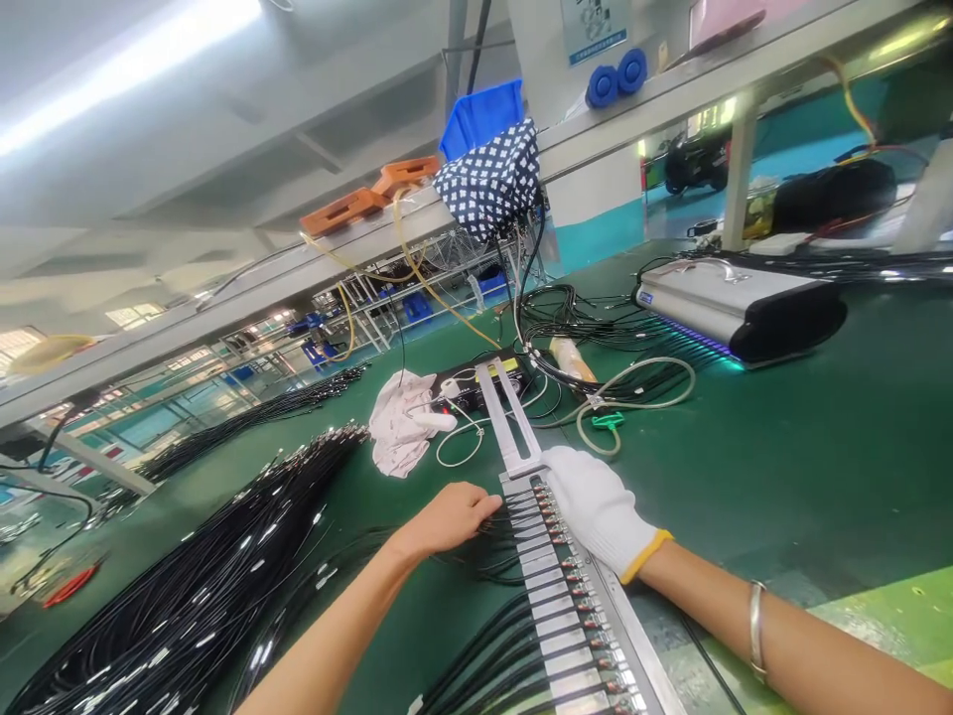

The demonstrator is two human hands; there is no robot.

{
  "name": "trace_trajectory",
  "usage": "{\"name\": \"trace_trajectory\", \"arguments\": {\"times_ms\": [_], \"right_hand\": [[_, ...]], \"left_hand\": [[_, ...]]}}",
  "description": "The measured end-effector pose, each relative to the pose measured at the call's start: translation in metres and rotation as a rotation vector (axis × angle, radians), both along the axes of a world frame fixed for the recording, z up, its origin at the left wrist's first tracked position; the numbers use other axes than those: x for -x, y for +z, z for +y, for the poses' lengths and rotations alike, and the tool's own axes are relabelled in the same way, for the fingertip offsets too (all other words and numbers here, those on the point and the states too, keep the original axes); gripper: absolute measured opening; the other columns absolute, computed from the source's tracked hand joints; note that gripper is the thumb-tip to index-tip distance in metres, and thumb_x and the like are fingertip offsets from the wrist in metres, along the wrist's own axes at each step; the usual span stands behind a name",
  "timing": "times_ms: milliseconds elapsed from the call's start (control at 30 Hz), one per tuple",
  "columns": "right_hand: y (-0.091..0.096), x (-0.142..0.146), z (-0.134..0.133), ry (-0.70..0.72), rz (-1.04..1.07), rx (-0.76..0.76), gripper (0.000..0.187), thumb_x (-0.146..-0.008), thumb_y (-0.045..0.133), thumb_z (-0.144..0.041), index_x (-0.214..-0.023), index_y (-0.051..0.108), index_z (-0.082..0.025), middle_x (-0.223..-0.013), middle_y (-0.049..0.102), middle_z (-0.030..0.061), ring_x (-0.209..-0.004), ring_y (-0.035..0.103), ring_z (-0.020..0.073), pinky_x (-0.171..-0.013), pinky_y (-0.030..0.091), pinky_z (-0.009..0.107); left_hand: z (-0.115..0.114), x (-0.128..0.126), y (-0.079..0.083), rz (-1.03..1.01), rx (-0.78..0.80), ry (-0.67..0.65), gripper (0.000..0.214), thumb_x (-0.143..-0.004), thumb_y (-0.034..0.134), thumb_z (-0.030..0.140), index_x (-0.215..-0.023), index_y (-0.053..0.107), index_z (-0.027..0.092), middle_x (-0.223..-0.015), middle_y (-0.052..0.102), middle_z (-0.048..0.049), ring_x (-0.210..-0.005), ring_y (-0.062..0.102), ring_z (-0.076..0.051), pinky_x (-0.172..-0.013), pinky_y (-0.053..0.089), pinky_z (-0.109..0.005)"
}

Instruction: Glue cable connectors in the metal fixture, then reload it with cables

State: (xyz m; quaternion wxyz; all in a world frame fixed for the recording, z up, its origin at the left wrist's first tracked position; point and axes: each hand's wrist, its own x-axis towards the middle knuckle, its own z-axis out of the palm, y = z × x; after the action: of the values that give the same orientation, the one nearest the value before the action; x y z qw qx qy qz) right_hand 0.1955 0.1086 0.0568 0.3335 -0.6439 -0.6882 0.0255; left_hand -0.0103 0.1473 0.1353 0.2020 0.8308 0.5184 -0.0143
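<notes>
A long metal fixture rail [513, 422] runs across the green table toward me, its near half loaded with several black cables [476, 636] clipped side by side in slots. My bare left hand [451, 516] rests at the rail's left edge, fingers curled on the cable ends there. My right hand [596, 506], in a white glove with a yellow cuff, lies flat on the rail's right side over the slots. A metal bracelet [757, 630] is on my right wrist.
Large bundles of black cables [215, 576] cover the left of the table. A crumpled white cloth [398, 422], a black device with loose wires [483, 382] and a silver-black machine [737, 303] lie beyond. A shelf above holds a blue bin [480, 114] and orange blocks [368, 197].
</notes>
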Motion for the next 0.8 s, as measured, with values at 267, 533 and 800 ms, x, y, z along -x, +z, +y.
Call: {"name": "trace_trajectory", "arguments": {"times_ms": [267,533,800], "right_hand": [[0.008,0.001,-0.001,0.010,-0.006,0.008,0.038,-0.103,0.039,-0.017,-0.130,0.065,-0.011,-0.130,0.063,0.0157,-0.120,0.060,0.0287,-0.107,0.044,0.040],[0.001,0.002,0.003,0.005,-0.001,-0.016,0.037,-0.102,0.039,-0.015,-0.128,0.065,-0.012,-0.126,0.064,0.0160,-0.115,0.061,0.0287,-0.104,0.045,0.042],[-0.007,-0.003,0.011,0.019,0.016,-0.037,0.041,-0.098,0.043,-0.013,-0.133,0.063,-0.013,-0.129,0.062,0.0154,-0.117,0.059,0.0278,-0.104,0.043,0.040]], "left_hand": [[-0.012,-0.002,-0.003,0.060,-0.173,0.010,0.046,-0.095,0.032,0.054,-0.068,0.040,0.018,-0.072,0.049,-0.0039,-0.068,0.038,-0.017,-0.067,0.025,-0.032],[-0.017,0.019,0.015,-0.049,-0.130,0.049,0.047,-0.096,0.022,0.060,-0.078,0.037,0.019,-0.082,0.048,-0.0045,-0.077,0.045,-0.018,-0.073,0.036,-0.029],[-0.039,0.020,-0.018,-0.067,-0.067,-0.072,0.040,-0.089,0.055,0.056,-0.089,0.055,0.016,-0.096,0.056,-0.0041,-0.087,0.050,-0.019,-0.077,0.038,-0.030]]}}
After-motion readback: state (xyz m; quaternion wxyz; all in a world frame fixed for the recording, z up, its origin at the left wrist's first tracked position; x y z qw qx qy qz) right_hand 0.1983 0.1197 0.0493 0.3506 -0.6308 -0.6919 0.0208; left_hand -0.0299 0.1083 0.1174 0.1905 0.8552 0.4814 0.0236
